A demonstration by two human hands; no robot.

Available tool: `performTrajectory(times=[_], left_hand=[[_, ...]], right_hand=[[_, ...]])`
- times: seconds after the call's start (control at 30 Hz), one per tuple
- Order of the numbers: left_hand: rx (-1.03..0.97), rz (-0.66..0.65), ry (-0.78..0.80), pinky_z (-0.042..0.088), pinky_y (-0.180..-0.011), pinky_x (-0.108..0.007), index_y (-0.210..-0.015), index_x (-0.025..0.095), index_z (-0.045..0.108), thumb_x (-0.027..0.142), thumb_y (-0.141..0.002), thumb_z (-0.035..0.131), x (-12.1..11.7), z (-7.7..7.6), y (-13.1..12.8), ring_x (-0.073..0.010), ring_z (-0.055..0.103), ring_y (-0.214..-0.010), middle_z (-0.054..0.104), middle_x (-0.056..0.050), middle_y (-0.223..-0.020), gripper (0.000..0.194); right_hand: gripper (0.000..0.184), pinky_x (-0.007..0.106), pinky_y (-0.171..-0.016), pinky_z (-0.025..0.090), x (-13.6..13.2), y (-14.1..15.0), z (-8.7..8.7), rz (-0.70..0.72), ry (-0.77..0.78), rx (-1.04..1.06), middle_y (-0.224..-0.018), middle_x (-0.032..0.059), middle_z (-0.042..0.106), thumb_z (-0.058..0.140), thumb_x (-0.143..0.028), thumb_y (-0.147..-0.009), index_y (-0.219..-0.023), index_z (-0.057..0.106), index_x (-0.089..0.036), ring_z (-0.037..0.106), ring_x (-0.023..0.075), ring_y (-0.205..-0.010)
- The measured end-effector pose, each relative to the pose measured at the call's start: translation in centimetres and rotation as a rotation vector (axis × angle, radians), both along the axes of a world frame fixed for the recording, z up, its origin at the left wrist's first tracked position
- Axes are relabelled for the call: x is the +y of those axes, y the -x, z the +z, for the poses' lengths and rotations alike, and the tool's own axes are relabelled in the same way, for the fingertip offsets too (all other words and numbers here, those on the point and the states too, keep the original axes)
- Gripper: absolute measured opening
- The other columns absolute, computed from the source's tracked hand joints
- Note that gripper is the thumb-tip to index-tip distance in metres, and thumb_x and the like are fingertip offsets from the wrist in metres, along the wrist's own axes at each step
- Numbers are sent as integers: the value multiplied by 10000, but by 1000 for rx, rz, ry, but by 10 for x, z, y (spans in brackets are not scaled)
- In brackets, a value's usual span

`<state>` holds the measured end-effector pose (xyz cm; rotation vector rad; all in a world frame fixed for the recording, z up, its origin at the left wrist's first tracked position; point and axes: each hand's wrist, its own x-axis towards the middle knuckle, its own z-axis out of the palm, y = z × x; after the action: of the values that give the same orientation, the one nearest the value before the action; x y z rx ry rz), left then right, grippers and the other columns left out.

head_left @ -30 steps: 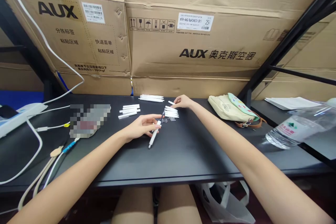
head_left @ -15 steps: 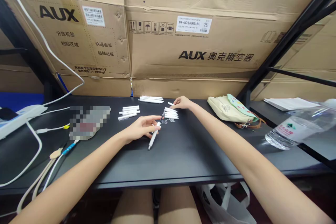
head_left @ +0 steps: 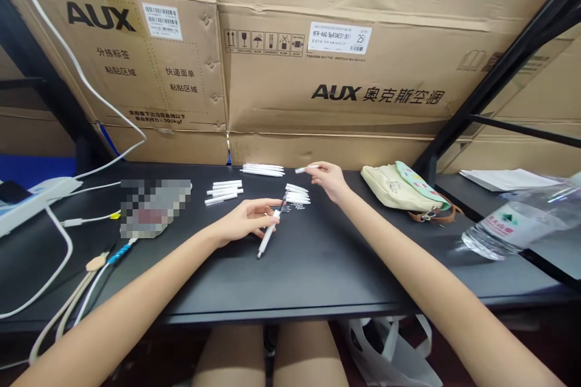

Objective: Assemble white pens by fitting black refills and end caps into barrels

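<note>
On the black table (head_left: 318, 266), my left hand (head_left: 242, 222) pinches a white pen barrel (head_left: 267, 237) with a dark refill sticking out of its far end. My right hand (head_left: 329, 178) is lifted a little above the table and pinches a short white pen part (head_left: 305, 168). Just below it lies a small pile of white pen parts (head_left: 297, 195) with tiny springs (head_left: 290, 207) beside it. More white barrels (head_left: 223, 190) lie in a row to the left, and long white pens (head_left: 262, 169) lie at the back.
Large AUX cardboard boxes (head_left: 327, 78) wall off the back. A cloth pouch (head_left: 402, 186) and a lying water bottle (head_left: 512, 224) are at the right, a blurred item (head_left: 152, 205) and white cables (head_left: 63, 236) at the left. A black shelf frame (head_left: 494, 72) slants at the right.
My right hand has picked a short white pen part off the pile and raised it. My left hand with the pen barrel has stayed put.
</note>
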<state>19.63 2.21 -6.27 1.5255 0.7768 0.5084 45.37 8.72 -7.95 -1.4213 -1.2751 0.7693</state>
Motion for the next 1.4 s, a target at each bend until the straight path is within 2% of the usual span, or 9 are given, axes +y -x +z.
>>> performTrajectory(times=[0.07, 0.13, 0.27, 0.47, 0.73, 0.87, 1.03, 1.2, 1.4], left_hand=[[4, -15, 5, 496, -643, -276, -1214, 204, 549, 367, -720, 687, 0, -1, -1, -178, 590, -843, 561, -34, -869, 539], [8, -27, 9, 499, -641, -272, -1214, 207, 551, 359, -728, 683, -1, -2, -1, -175, 590, -841, 557, -32, -869, 526], [19, -48, 16, 508, -663, -289, -1217, 215, 555, 354, -738, 676, -2, -2, -2, -175, 589, -846, 570, -38, -891, 513], [31, -73, 31, 515, -679, -311, -1226, 221, 552, 356, -731, 681, -3, -1, -4, -178, 592, -841, 587, -40, -888, 529], [42, -77, 28, 511, -664, -304, -1232, 213, 542, 366, -729, 679, -2, -1, -4, -183, 593, -842, 595, -49, -891, 543], [32, -63, -3, 500, -637, -274, -1210, 192, 551, 362, -724, 683, -1, -3, -4, -170, 590, -816, 587, -48, -877, 531], [21, -5, -42, 488, -600, -253, -1106, 163, 606, 355, -683, 716, 0, -4, -5, -138, 573, -728, 579, -28, -816, 477], [29, 69, -81, 470, -600, -243, -959, 133, 653, 369, -663, 726, 1, -4, -6, -130, 564, -697, 617, -39, -783, 386], [-4, 98, -114, 463, -626, -262, -938, 140, 683, 390, -692, 701, 3, -6, -5, -129, 551, -680, 651, -46, -807, 351]], right_hand=[[355, 238, -673, 503, -18, 12, 1, 43, -97, 227, -926, 61, 673, 717, -448, -615, -808, 582, -183, 627, 163, -854], [335, 236, -700, 504, -36, 25, 3, 148, -85, 352, -956, 52, 680, 713, -446, -639, -811, 565, -199, 631, 164, -894], [264, 242, -638, 523, -61, 47, 8, 298, -4, 492, -833, 50, 707, 631, -423, -774, -770, 494, -197, 664, 138, -710], [237, 241, -548, 539, -73, 56, 13, 296, 52, 499, -701, 35, 702, 517, -392, -880, -771, 418, -206, 661, 132, -556], [382, 250, -542, 553, -76, 57, 13, 308, 1, 408, -698, 25, 705, 603, -542, -772, -796, 401, -217, 678, 153, -569], [422, 255, -560, 545, -77, 58, 11, 325, -13, 412, -696, 17, 701, 650, -556, -716, -787, 411, -216, 667, 144, -575], [360, 245, -656, 515, -75, 56, 9, 372, -12, 448, -824, 54, 703, 699, -486, -688, -757, 514, -185, 652, 147, -772], [296, 218, -597, 454, -71, 49, 7, 413, 41, 486, -864, 47, 674, 726, -419, -668, -785, 617, -170, 606, 118, -744], [247, 286, -777, 502, -74, 50, 7, 499, 79, 459, -875, 41, 690, 768, -332, -622, -778, 654, -177, 637, 144, -816]])
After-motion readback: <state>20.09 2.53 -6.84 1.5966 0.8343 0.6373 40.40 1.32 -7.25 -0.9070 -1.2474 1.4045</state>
